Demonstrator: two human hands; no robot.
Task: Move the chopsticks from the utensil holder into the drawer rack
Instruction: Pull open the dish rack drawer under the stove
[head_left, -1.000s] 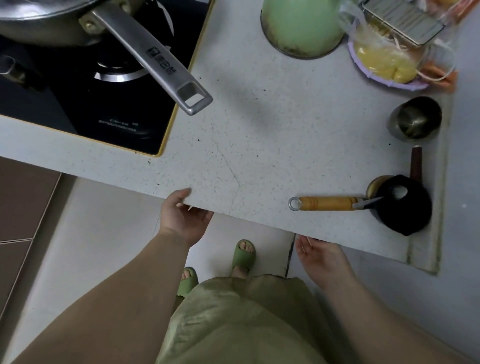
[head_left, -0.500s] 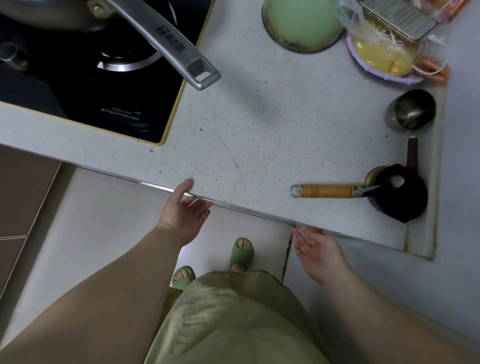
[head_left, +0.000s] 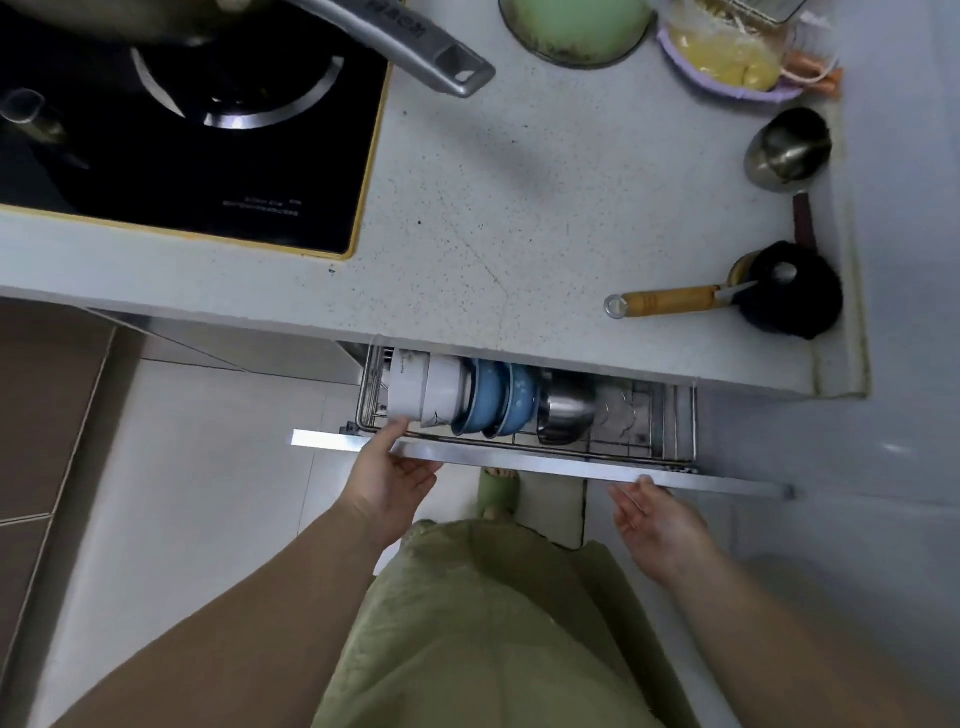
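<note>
The drawer rack (head_left: 644, 441) is a wire basket under the counter, pulled partly out behind a silver front rail (head_left: 545, 462). It holds white bowls (head_left: 421, 389), blue bowls (head_left: 498, 400) and a steel bowl (head_left: 566, 410) standing on edge. My left hand (head_left: 389, 473) grips the rail near its left end, thumb over the top. My right hand (head_left: 654, 519) is under the rail near its right end, fingers hooked beneath it. No chopsticks or utensil holder can be made out.
On the counter (head_left: 519, 208) lie a wooden-handled tool (head_left: 670, 301) beside a black pot (head_left: 789, 291), a steel ladle (head_left: 789, 150), a green pot (head_left: 576, 31) and a bag of food (head_left: 727, 57). A pan handle (head_left: 415, 47) juts over the black hob (head_left: 182, 140).
The drawer has slid out from under the counter, pulled by both hands on the rail. The bowls in the rack have come into sight.
</note>
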